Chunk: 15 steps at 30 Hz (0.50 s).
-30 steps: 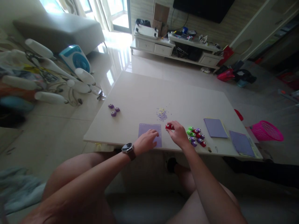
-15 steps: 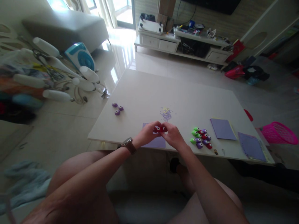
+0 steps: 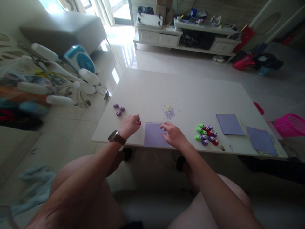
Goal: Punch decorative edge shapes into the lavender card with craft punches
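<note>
My left hand [image 3: 129, 126], with a watch on its wrist, is closed around a small red punch [image 3: 138, 122] just left of a purple sheet [image 3: 154, 139] at the near edge of the white table [image 3: 181, 92]. My right hand [image 3: 172, 136] rests with spread fingers on that sheet's right side. Three purple punches [image 3: 118, 110] lie further left. A cluster of green, red and purple punches [image 3: 206, 134] sits to the right of my right hand. A small heap of purple and yellow paper bits [image 3: 169, 112] lies beyond the sheet.
Two more purple sheets [image 3: 229, 124] [image 3: 261, 145] lie at the table's right. A pink basket [image 3: 290, 124] stands on the floor right of the table. A rack with white pegs [image 3: 59, 82] and a blue fan [image 3: 78, 60] stand at left.
The red punch passed from my right hand to my left, which carried it leftward off the sheet. My right hand dropped flat onto the purple sheet.
</note>
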Available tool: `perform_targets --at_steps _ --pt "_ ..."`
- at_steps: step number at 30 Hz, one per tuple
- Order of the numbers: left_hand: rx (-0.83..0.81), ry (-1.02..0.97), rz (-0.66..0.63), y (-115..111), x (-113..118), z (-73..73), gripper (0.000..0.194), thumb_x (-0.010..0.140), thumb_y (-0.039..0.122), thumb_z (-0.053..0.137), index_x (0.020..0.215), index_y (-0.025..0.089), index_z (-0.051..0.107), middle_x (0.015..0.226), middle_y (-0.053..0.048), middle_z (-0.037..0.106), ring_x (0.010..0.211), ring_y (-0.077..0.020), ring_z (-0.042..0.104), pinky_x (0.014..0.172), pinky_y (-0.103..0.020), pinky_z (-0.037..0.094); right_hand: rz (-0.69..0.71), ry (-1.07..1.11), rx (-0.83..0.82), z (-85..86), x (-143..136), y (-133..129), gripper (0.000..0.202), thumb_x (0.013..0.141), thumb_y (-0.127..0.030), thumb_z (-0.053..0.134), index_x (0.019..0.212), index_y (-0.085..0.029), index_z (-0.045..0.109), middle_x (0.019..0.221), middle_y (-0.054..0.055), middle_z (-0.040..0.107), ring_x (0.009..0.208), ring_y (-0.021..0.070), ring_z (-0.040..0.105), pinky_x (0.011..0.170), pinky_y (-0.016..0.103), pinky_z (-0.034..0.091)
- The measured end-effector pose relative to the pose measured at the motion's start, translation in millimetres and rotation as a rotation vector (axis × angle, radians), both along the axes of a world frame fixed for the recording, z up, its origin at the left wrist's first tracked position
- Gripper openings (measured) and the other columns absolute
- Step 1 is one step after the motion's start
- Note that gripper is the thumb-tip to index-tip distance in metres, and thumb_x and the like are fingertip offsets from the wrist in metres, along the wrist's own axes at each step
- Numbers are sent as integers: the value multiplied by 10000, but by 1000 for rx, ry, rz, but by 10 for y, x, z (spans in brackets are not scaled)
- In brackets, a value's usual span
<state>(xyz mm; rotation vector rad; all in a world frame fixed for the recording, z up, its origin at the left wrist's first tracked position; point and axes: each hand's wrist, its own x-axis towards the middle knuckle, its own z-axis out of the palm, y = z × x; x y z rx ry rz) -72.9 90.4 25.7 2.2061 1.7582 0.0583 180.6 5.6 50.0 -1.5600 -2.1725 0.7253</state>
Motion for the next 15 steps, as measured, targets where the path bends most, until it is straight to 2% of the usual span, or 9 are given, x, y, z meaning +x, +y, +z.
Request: perform_targets --at_steps 3,6,8,12,15 --pt "-49 153 -17 27 -54 16 235 897 159 565 1065 171 728 1111 -154 722 1085 -304 649 869 -378 515 34 -97 -45 56 -8 -15 199 958 -100 646 1133 -176 706 1213 98 683 1045 202 663 974 329 496" --pt "-26 205 -15 2 8 54 298 918 173 531 1149 166 719 1223 -176 682 1091 -307 656 839 -379 528 49 -156 -74 99 -10 -32 176 976 -120 639 1126 -181 708 1211 91 683 1055 198 655 956 308 484" --pt "-41 201 -4 -22 78 80 294 936 212 524 1147 174 724 1208 -172 696 1038 -299 680 815 -377 532 56 -179 -81 118 -2 -42 166 982 -127 634 1121 -179 708 1195 89 683 1043 196 652 940 300 480" --pt "-216 205 26 -44 185 96 251 940 312 558 1015 181 758 1066 -155 765 1001 -309 721 824 -378 542 61 -199 -78 136 18 -57 158 983 -128 630 1112 -176 707 1185 90 684 1035 199 649 929 301 474" --pt "-239 204 51 -21 192 76 299 955 342 542 1069 169 758 1135 -173 775 1059 -320 732 858 -381 550 65 -210 -89 146 20 -64 162 983 -126 628 1112 -184 706 1185 89 685 1033 198 649 927 300 471"
